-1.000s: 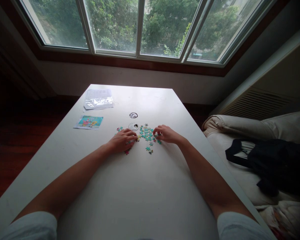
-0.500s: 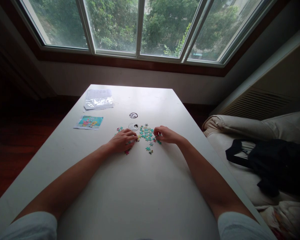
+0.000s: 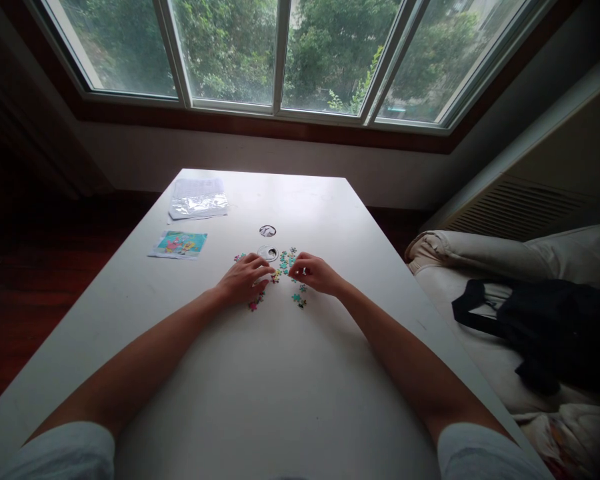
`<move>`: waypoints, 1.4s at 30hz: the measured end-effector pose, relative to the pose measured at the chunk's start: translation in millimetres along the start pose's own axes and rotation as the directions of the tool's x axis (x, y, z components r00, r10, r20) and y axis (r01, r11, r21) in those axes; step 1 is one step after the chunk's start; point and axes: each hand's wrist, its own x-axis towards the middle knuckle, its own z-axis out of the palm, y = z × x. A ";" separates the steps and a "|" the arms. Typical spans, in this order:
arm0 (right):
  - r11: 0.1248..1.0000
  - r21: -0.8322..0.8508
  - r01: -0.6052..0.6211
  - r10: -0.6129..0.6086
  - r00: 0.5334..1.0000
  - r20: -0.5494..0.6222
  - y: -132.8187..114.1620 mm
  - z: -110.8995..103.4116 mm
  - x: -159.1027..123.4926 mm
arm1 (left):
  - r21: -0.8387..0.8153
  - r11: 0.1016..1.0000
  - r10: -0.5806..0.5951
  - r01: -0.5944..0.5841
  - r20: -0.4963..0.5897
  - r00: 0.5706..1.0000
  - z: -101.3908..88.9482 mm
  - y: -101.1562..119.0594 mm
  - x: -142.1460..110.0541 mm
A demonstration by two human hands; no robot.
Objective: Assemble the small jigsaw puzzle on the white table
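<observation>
Small jigsaw puzzle pieces (image 3: 286,260), mostly green with some yellow and pink, lie loose on the white table (image 3: 260,373). My left hand (image 3: 246,277) rests low over the left part of them, thumb and fingers apart, covering some. From the right, my right hand (image 3: 314,272) reaches in with thumb and forefinger curled together at the pile; whatever is between the fingertips is too small to make out. Below the hands lie a pink piece (image 3: 253,306) and a green piece (image 3: 296,297).
Two round black-and-white discs (image 3: 267,231) lie beyond the hands. At the left are a colourful picture sheet (image 3: 181,245) and a clear plastic bag with papers (image 3: 199,198). A sofa (image 3: 445,267) with dark cloth (image 3: 555,320) stands right of the table.
My right hand has moved left across the pile, closer to my left hand. My left hand has stayed nearly in place, its fingers slightly raised and more spread.
</observation>
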 end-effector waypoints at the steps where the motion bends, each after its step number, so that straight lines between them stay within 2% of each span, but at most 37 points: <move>1: 1.000 0.017 -0.013 0.014 1.000 -0.028 -2.0 2.6 0.3 | 0.006 1.000 -0.009 0.009 -0.008 1.000 0.7 -0.7 0.1; 6: 0.970 0.218 -0.106 0.136 0.982 -0.129 -4.9 12.1 1.3 | -0.033 0.997 -0.068 0.066 -0.055 0.996 3.5 0.7 1.3; 11: 0.902 0.419 -0.102 0.168 0.978 -0.124 -9.6 27.3 4.2 | -0.244 0.946 -0.244 0.214 -0.100 0.965 7.7 16.9 7.2; 16: 0.877 0.480 -0.032 0.144 0.970 -0.198 -11.0 41.0 8.4 | -0.407 0.876 -0.322 0.260 -0.092 0.942 11.3 28.0 12.2; 22: 0.859 0.511 -0.021 0.136 0.973 -0.188 -5.2 47.5 8.3 | -0.435 0.840 -0.416 0.324 -0.132 0.900 10.0 26.8 12.2; 25: 0.921 0.390 -0.020 0.109 0.972 -0.206 -5.0 46.4 6.3 | -0.416 0.839 -0.437 0.351 -0.129 0.890 9.1 25.2 12.0; 28: 0.998 0.063 0.012 0.005 0.966 -0.260 -6.3 43.8 4.0 | -0.343 0.841 -0.483 0.419 -0.123 0.867 9.2 21.7 11.7; 31: 0.967 -0.247 0.055 -0.114 0.966 -0.231 -5.6 43.4 2.8 | -0.254 0.824 -0.543 0.506 -0.100 0.834 10.5 18.0 10.5; 33: 0.925 -0.373 0.075 -0.155 0.970 -0.187 -3.7 44.9 2.9 | -0.198 0.818 -0.565 0.540 -0.102 0.819 11.7 16.9 9.7; 37: 0.874 -0.478 0.090 -0.172 0.976 -0.131 -0.9 47.5 4.2 | -0.105 0.828 -0.560 0.550 -0.119 0.820 13.2 18.1 9.3; 42: 0.870 -0.484 0.089 -0.158 0.982 -0.103 -2.4 46.7 4.7 | -0.056 0.834 -0.551 0.548 -0.129 0.825 12.9 20.2 10.9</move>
